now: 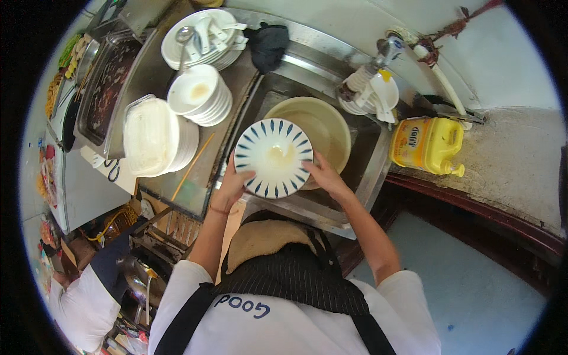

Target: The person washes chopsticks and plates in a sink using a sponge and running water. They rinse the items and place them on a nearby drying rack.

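Between my hands is a white plate (270,173) with a ring of dark blue petal-like marks and a wet, yellowish middle. My left hand (234,179) grips its left rim, thumb on the upper face. On the opposite rim lies my right hand (327,173), thumb also on top. The plate is held over the near left part of a cream plastic basin (337,128), hiding part of it. Cloudy water (321,126) shows inside. That basin sits in a stainless steel sink (370,162).
Left stand stacked white bowls (213,100), stacked rectangular dishes (177,146) and plates with spoons (195,53). A chopstick (193,166) lies nearby. Bowls and spoons (370,100) fill the sink's far right corner. A yellow detergent jug (426,144) lies right. Another person (84,306) is lower left.
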`<state>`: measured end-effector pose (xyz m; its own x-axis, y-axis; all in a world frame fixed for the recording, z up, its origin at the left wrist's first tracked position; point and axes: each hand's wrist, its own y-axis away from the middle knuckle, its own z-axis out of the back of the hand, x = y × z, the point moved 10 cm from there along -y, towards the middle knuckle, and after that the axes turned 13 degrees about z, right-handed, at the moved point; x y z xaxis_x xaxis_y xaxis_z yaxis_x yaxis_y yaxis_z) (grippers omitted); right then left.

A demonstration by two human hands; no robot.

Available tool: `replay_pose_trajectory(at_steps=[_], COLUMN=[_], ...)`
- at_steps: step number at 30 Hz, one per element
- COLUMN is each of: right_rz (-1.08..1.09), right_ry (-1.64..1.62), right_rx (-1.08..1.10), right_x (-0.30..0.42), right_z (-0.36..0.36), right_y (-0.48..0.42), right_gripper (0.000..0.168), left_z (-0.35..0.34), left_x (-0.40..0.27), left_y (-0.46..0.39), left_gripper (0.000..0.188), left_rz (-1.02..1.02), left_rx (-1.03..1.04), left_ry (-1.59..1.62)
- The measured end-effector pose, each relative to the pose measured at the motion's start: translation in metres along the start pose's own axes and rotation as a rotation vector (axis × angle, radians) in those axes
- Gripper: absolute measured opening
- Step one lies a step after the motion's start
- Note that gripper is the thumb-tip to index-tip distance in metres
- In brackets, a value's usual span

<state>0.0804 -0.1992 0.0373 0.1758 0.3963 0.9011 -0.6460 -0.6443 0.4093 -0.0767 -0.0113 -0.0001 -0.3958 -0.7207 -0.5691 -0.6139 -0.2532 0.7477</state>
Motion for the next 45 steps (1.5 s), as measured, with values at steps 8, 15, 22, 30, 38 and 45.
replay_pose_trajectory(at_steps=[8,15,22,30,38,45], right_rz=[1.069,1.02,0.974,0.85,0.219,-0.311], right_ry=[0.666,0.826,0.909,0.785,0.621,0.565], right_rx=[-0.834,-0.805,-0.898,-0.872,-0.726,-0.399], right_x=[0.273,0.291,0.29,0.286,-0.007,-0.174], right_z=[0.116,0.116,0.122,0.135,0.085,0.063], right_y=[0.044,0.009,0.002,0.003,-0.028,-0.078], right_gripper=[0.055,0.051,0.036,0.032,0.053,0.067], left_z=[-0.041,-0.031,-0.046,-0.063,-0.063,-0.089], left_x=[0.041,0.056,0.035,-0.01,-0.02,-0.011], left_y=[-0.124,-0.178,-0.174,-0.16,-0.155,-0.156], left_gripper=[0.071,0.067,0.052,0.028,0.029,0.038], left_rz=[0.084,-0.061,-0.093,-0.4,-0.329,-0.049], left_rx=[-0.019,-0.214,-0.416,-0.562,-0.696,-0.539], left_ry=[-0.019,-0.401,-0.915,-1.246,-1.305,-1.204])
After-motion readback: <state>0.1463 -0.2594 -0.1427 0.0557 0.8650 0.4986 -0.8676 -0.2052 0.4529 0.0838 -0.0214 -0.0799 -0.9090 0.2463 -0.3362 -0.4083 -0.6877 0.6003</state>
